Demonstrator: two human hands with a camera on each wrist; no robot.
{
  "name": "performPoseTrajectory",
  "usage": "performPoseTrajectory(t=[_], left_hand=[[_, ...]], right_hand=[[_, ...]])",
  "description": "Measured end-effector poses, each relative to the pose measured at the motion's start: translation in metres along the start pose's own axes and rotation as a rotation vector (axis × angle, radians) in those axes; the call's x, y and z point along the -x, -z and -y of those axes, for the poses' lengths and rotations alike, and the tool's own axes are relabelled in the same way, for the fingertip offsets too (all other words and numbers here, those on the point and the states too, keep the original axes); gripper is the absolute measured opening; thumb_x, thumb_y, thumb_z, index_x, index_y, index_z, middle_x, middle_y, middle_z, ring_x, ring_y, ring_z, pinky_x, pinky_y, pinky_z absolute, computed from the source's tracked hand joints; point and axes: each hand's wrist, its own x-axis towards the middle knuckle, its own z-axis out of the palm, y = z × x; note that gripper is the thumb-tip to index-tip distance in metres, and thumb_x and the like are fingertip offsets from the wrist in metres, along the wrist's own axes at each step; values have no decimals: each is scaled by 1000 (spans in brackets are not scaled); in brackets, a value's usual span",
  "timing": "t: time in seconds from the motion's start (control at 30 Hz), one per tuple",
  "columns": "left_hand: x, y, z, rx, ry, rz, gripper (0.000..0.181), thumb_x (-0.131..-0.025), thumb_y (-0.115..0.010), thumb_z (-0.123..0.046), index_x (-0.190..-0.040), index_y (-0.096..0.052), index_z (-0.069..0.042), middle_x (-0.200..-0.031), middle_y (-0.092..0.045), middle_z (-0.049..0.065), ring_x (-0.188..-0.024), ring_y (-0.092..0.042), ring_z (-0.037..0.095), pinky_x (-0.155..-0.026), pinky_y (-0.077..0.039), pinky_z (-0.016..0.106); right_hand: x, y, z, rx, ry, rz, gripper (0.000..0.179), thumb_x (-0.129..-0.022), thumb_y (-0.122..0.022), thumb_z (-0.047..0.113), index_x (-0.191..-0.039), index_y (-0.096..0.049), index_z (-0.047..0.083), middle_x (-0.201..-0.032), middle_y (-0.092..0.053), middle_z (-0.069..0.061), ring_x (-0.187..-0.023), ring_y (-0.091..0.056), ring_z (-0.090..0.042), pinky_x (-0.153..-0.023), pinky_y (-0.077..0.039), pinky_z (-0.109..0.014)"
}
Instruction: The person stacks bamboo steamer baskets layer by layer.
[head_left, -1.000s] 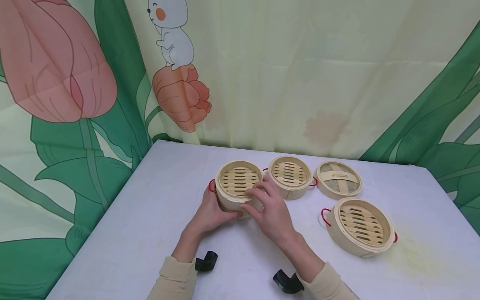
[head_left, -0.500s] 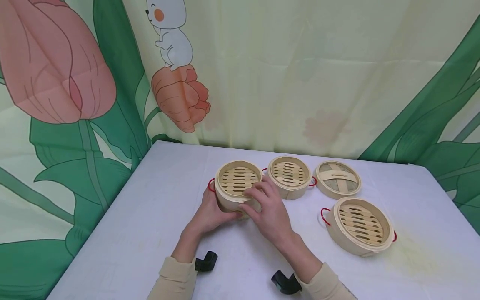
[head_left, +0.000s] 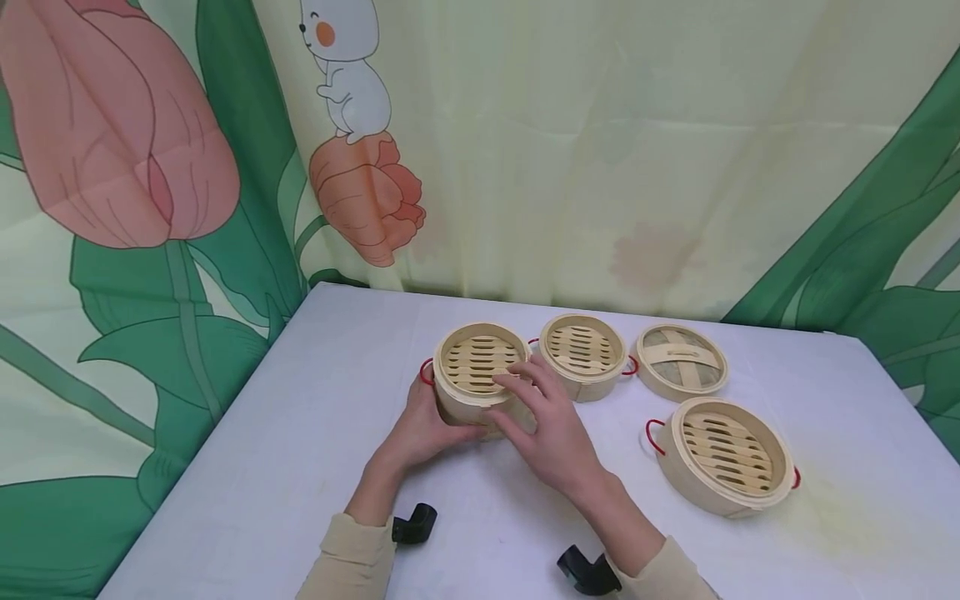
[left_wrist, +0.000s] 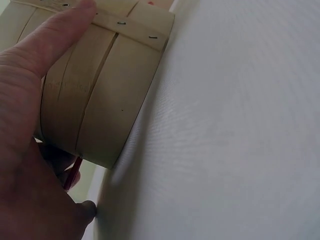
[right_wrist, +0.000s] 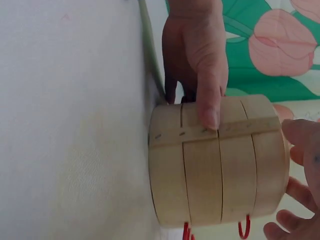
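Observation:
Two stacked bamboo steamer baskets [head_left: 480, 362] stand upright on the white tabletop, left of the other steamer pieces. My left hand [head_left: 423, 425] grips the stack from its left side, with the thumb [left_wrist: 57, 35] along the front wall near a stapled seam and the fingers partly hidden behind. A red handle [head_left: 427, 372] shows just above that hand. At the stack's right front, my right hand [head_left: 555, 433] has its fingers spread and relaxed beside the upper rim, not curled round it. In the right wrist view, the stack [right_wrist: 220, 170] shows its layered side wall.
Behind and to the right is a single steamer basket [head_left: 581, 354] with red handles, close to the stack. A woven bamboo lid [head_left: 679, 360] lies beside it. Another basket [head_left: 723, 454] sits nearer on the right. A printed curtain [head_left: 570, 150] hangs behind the table.
My right hand's fingers have loosened from the upper basket's rim, and the hand has shifted slightly right. My left hand keeps its hold, and the stack stays in place.

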Motion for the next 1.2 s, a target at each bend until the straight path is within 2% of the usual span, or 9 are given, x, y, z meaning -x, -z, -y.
performPoseTrajectory(t=[0.13,0.2,0.4,0.67,0.77,0.87,0.97,1.1,1.2], left_hand=[[0,1,1,22,-3,-1,116,-61,-100,-27,-152,-29,-14,-147,-38,5,-136,-35,17,-113,-28,40],[0,3,1,31,4,0,116,-60,-100,-27,-152,-29,-12,-146,-38,8,-135,-35,19,-113,-28,41],[3,12,-2,34,110,6,124,-62,-98,-30,-155,-20,-4,-150,-31,15,-138,-34,26,-114,-27,48],[5,28,-7,23,222,-13,128,-67,-96,-32,-159,-9,-11,-161,-18,16,-147,-22,29,-116,-23,52],[6,32,-9,30,233,-27,129,-66,-96,-33,-159,-9,-14,-162,-15,15,-149,-19,30,-116,-22,54],[6,35,-11,44,224,-42,130,-66,-97,-31,-160,-8,-15,-163,-12,14,-149,-17,31,-116,-22,55],[6,36,-13,60,204,-54,131,-66,-97,-30,-160,-8,-17,-164,-10,13,-150,-15,31,-116,-21,55],[6,38,-16,82,169,-60,131,-65,-97,-29,-160,-8,-19,-164,-10,9,-150,-14,31,-116,-20,56],[5,38,-18,93,138,-67,131,-65,-97,-30,-160,-9,-21,-165,-10,6,-150,-13,31,-116,-19,58]], right_hand=[[5,12,-8,-1,-9,-55,47,-82,-82,6,-127,-67,5,-131,-56,-15,-127,-49,-32,-99,-45,-39],[7,21,-12,8,-45,-82,48,-84,-81,5,-129,-66,5,-134,-56,-13,-128,-48,-29,-103,-40,-34],[18,51,-26,77,-151,-141,50,-84,-80,4,-131,-64,3,-136,-56,-15,-129,-49,-30,-107,-30,-18],[21,78,-38,117,-175,-190,52,-83,-78,-2,-132,-62,-1,-136,-55,-16,-126,-51,-33,-105,-29,-15],[20,82,-41,127,-187,-198,52,-83,-78,-2,-132,-61,-2,-137,-54,-17,-126,-51,-34,-104,-30,-14],[19,84,-44,150,-212,-200,52,-85,-78,1,-134,-60,-1,-137,-54,-17,-128,-49,-34,-106,-31,-18],[18,85,-46,158,-246,-200,51,-86,-78,3,-135,-60,-1,-138,-54,-17,-130,-48,-34,-110,-36,-35],[18,84,-48,149,-290,-191,51,-88,-77,4,-135,-59,-1,-140,-52,-20,-133,-44,-38,-105,-38,-59],[19,83,-51,150,-312,-184,51,-89,-76,5,-136,-58,-2,-141,-50,-22,-133,-43,-40,-104,-37,-62]])
